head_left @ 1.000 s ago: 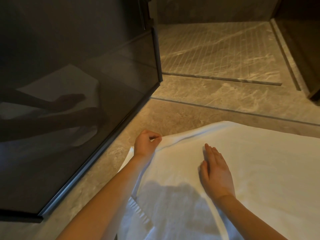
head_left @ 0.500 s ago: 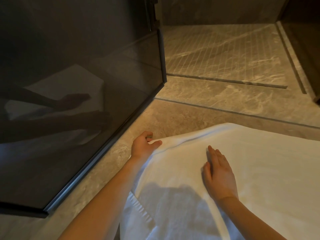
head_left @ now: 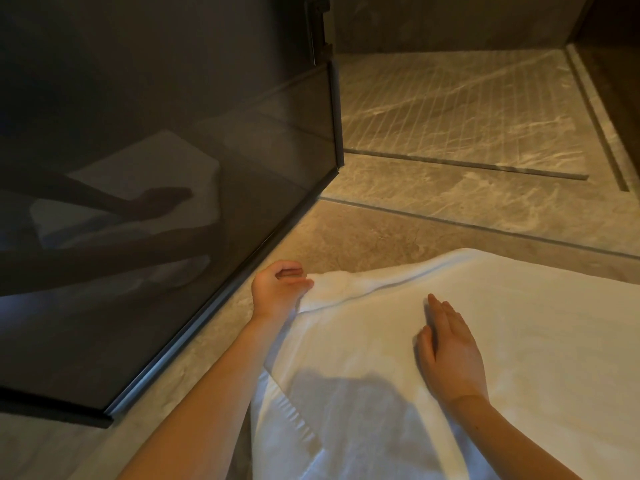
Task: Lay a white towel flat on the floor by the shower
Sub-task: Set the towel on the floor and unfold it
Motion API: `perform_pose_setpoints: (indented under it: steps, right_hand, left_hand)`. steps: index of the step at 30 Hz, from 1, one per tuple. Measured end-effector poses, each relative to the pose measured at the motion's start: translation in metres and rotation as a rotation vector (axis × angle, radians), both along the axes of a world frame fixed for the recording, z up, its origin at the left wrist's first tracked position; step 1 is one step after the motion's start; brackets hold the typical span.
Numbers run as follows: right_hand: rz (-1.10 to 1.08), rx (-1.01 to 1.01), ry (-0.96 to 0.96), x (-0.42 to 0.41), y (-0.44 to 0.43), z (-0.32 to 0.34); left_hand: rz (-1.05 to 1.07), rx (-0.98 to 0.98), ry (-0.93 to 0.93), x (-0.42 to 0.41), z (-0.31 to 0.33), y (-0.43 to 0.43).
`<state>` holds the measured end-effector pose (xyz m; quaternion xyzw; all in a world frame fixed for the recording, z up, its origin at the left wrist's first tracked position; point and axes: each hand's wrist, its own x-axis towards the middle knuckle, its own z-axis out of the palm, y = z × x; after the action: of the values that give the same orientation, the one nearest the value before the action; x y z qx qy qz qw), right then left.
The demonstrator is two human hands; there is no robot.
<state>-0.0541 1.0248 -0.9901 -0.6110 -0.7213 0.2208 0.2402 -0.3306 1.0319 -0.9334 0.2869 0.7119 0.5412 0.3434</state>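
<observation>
Where stone floor (head_left: 346, 237) meets the dark glass shower panel (head_left: 173, 133): white towel (head_left: 519, 323), spread, near-right. Left hand (head_left: 277, 291) apparently pinching its far-left corner; right hand (head_left: 450, 351) flat, fingers together, pressing centre.

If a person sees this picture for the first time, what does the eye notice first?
First, the white towel spread on the floor at lower right, with the left hand pinching its corner and the right hand flat on it. Then the dark glass panel filling the left.
</observation>
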Motion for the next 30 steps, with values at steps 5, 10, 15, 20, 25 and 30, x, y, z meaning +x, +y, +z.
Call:
perform_pose_setpoints:
  steps: [5,10,15,20,25,30]
  right_hand:
    - [-0.004,-0.002,-0.005,-0.001,-0.001,0.002]
    - [0.006,0.003,-0.024,0.0,-0.001,0.001]
    - [-0.01,0.006,-0.039,0.0,0.0,-0.001]
    - [-0.006,0.002,-0.053,0.0,0.001,-0.002]
    - [-0.004,-0.003,-0.047,0.0,0.0,-0.002]
    - [-0.013,-0.005,-0.053,-0.001,0.002,-0.003]
  left_hand:
    - [-0.093,0.026,-0.185,0.004,0.01,0.001]
    - [-0.151,-0.102,-0.108,0.007,-0.005,-0.005]
    - [-0.178,-0.165,-0.101,0.003,-0.004,-0.006]
    - [-0.318,-0.235,-0.103,-0.003,0.003,-0.002]
    - [-0.423,-0.333,-0.133,-0.007,0.011,0.005]
    - [-0.542,-0.355,-0.264,-0.012,0.017,0.009]
